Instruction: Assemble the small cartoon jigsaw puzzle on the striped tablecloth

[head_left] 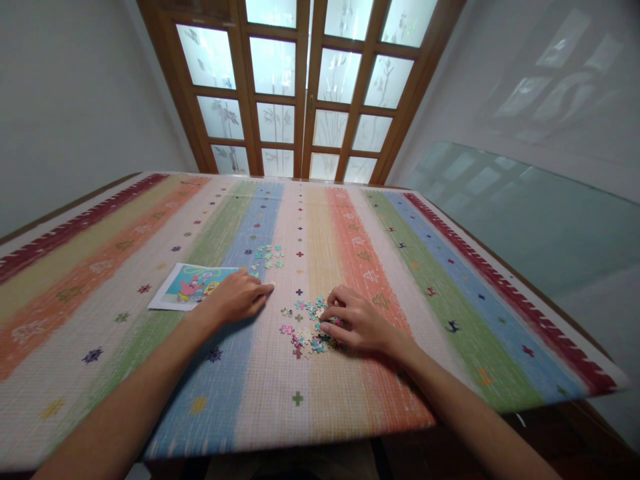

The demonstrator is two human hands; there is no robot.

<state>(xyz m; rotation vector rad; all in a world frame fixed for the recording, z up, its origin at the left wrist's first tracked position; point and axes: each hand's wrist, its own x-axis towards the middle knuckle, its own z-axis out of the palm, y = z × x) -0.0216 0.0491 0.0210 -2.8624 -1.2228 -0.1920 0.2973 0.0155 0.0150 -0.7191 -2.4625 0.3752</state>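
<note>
Hands [241,296] half-curled, grip unclear, the right [357,320] at jumbled teal, pink and cream jigsaw pieces [317,345].

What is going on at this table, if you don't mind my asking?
A person is handling jigsaw pieces on a striped tablecloth. The right hand has its fingers at a loose pile of pieces; whether it grips one is unclear. The left hand is by the right edge of a printed cartoon picture, and I cannot tell whether it holds anything. Farther back lies a smaller group of pieces.
</note>
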